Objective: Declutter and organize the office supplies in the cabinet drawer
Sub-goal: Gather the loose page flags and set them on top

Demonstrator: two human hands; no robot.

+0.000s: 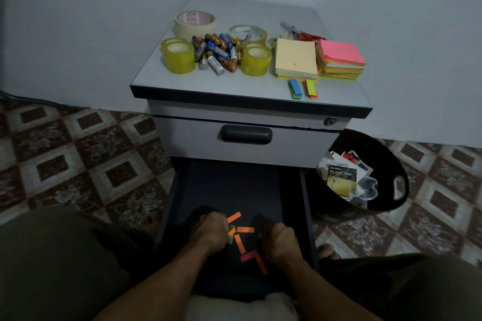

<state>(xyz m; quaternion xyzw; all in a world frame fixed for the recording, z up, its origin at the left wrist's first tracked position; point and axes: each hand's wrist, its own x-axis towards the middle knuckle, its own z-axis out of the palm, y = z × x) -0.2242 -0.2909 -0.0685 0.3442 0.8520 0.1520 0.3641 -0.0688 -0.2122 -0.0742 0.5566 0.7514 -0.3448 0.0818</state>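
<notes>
The lower drawer (229, 185) of the grey cabinet (198, 138) is pulled out, its dark floor almost bare. Loose sticky flags (240, 243) lie near its front: several orange ones and a pink one (249, 255). My left hand (208, 232) is in the drawer with its fingers curled round green and orange flags (231, 233). My right hand (280, 240) is curled into a fist just right of the loose flags, and nothing shows in it.
On the cabinet top (208, 83) stand tape rolls (178, 57), a heap of batteries (216, 51), sticky note pads (296, 58), two flag stacks (295, 88) and scissors (300, 32). A black bin (391, 206) with packaging stands on the floor at the right. My knees flank the drawer.
</notes>
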